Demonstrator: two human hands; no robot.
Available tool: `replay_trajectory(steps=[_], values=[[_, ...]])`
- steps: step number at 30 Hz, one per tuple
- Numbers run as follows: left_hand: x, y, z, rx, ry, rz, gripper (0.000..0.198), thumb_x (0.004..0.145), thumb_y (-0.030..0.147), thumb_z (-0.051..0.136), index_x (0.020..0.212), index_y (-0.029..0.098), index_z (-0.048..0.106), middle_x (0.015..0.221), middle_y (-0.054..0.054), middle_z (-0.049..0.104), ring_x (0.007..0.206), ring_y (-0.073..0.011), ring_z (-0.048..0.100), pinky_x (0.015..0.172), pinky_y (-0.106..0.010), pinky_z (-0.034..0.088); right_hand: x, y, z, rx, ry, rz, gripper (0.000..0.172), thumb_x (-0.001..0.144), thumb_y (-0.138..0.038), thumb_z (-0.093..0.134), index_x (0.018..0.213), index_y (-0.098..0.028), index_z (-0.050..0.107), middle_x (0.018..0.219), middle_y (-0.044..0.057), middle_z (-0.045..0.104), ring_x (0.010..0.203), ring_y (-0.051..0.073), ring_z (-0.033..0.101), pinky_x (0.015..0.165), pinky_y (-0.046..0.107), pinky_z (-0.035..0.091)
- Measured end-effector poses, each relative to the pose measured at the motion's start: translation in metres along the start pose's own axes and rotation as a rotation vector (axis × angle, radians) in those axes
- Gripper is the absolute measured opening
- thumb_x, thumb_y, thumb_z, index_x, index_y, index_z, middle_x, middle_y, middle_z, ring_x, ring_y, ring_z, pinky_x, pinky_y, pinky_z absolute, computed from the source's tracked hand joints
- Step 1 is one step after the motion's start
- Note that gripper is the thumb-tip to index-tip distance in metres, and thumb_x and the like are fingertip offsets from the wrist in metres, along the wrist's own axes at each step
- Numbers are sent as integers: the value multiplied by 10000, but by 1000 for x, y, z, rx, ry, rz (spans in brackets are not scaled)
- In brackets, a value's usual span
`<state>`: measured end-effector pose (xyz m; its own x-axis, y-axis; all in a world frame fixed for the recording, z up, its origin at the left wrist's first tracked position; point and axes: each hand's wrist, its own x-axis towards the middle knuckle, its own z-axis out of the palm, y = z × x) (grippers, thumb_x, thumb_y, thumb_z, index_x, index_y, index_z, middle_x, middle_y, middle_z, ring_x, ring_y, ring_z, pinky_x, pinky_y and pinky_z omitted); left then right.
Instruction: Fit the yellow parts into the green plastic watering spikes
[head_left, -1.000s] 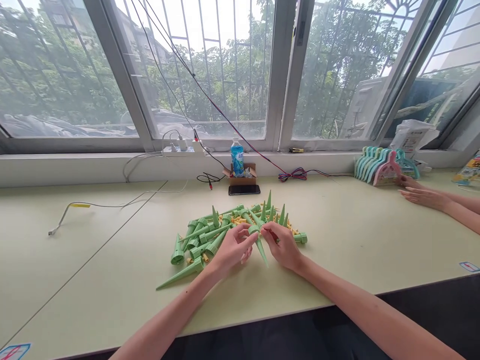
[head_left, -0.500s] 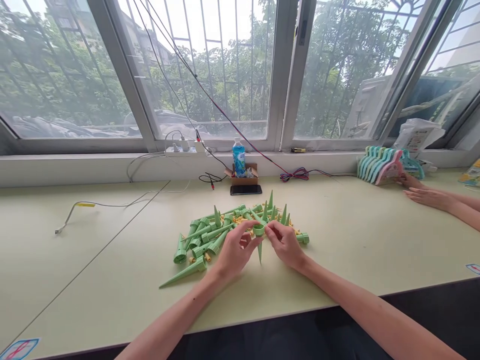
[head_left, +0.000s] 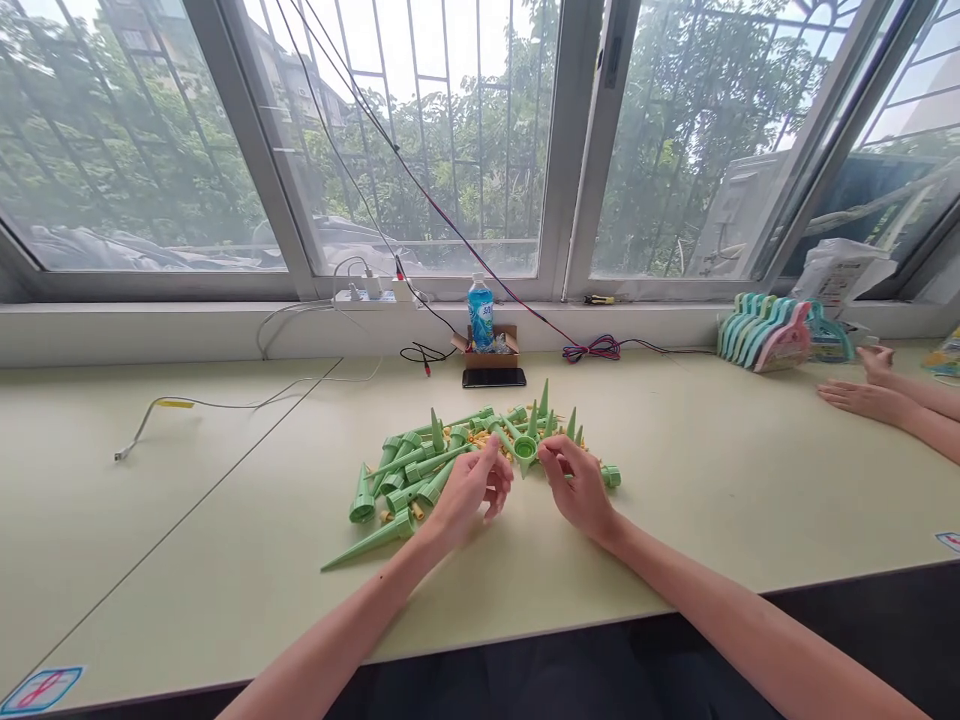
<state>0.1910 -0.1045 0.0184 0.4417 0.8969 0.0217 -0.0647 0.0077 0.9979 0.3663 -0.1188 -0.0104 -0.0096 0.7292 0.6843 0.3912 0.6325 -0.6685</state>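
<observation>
My left hand (head_left: 476, 487) is beside the pile with its fingers loosely apart and nothing in them. Thumb and fingers of my right hand (head_left: 579, 487) are pinched at the rim of a green plastic watering spike (head_left: 525, 450), whose round hollow end faces me. Around and behind my hands lies a pile of similar green spikes (head_left: 409, 460), some standing point up. One loose spike (head_left: 371, 540) lies at the near left of the pile, its point toward the left. Small yellow-orange plastic pieces (head_left: 480, 437) are scattered among the spikes.
Behind the pile are a black phone (head_left: 493, 378), a small cardboard box (head_left: 491, 358) and a blue bottle (head_left: 481, 315). Cables (head_left: 592, 348) run along the back. At the right, another person's hands (head_left: 862, 395) are near pastel hangers (head_left: 772, 330).
My left hand has let go of the spike and moved slightly away. The spike's open end has tipped toward me. The other person's hand has moved off the hangers.
</observation>
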Motion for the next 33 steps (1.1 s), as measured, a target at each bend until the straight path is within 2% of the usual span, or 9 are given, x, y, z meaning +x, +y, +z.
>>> replay_trajectory(steps=[4, 8, 13, 17, 20, 28, 33], values=[[1, -1, -1, -74, -86, -151, 669, 869, 713, 384, 653, 118, 600, 585, -28, 554, 399, -73, 441, 337, -184, 302, 0, -3, -1, -38, -40, -117, 181, 990, -243, 454, 833, -201, 532, 661, -28, 457, 522, 96, 351, 508, 226, 297], [1, 0, 1, -72, -60, -174, 641, 839, 698, 475, 648, 102, 610, 584, -41, 566, 411, -79, 461, 351, -189, 317, 1, -4, -1, -39, -77, -182, 191, 990, -209, 444, 831, -199, 548, 711, -3, 511, 591, 113, 412, 559, 232, 338], [1, 1, 1, -67, -58, -160, 565, 814, 651, 566, 663, 107, 590, 626, -47, 590, 408, -72, 458, 360, -199, 327, 1, -1, -1, -38, -96, -126, 180, 985, -227, 457, 833, -195, 549, 678, -21, 485, 555, 103, 394, 541, 229, 325], [-1, 0, -1, -4, -83, -94, 454, 821, 596, 602, 759, 147, 570, 585, 6, 556, 419, -75, 454, 381, -192, 342, 0, -1, -1, -29, -105, -47, 193, 980, -258, 466, 813, -194, 539, 610, -45, 431, 512, 97, 361, 510, 226, 303], [-3, 0, -1, 141, -40, -35, 387, 819, 554, 631, 810, 175, 549, 550, 46, 498, 433, -81, 453, 382, -181, 340, 0, -1, -1, -7, -114, -4, 209, 977, -282, 468, 794, -195, 522, 590, -50, 411, 502, 99, 347, 493, 227, 289], [-3, -6, 0, 489, 52, 348, 194, 856, 362, 631, 929, 191, 580, 919, -21, 546, 642, -86, 528, 501, -189, 462, 2, 0, -1, 28, -141, 101, 243, 970, -325, 473, 771, -192, 514, 583, -45, 412, 491, 97, 327, 468, 232, 271], [-2, -14, 0, 663, 81, 511, 89, 894, 247, 571, 968, 207, 597, 1004, -28, 520, 604, -54, 520, 498, -183, 469, 3, 0, -1, 17, -141, 129, 265, 968, -337, 469, 758, -187, 528, 564, -47, 409, 485, 97, 333, 468, 235, 272]])
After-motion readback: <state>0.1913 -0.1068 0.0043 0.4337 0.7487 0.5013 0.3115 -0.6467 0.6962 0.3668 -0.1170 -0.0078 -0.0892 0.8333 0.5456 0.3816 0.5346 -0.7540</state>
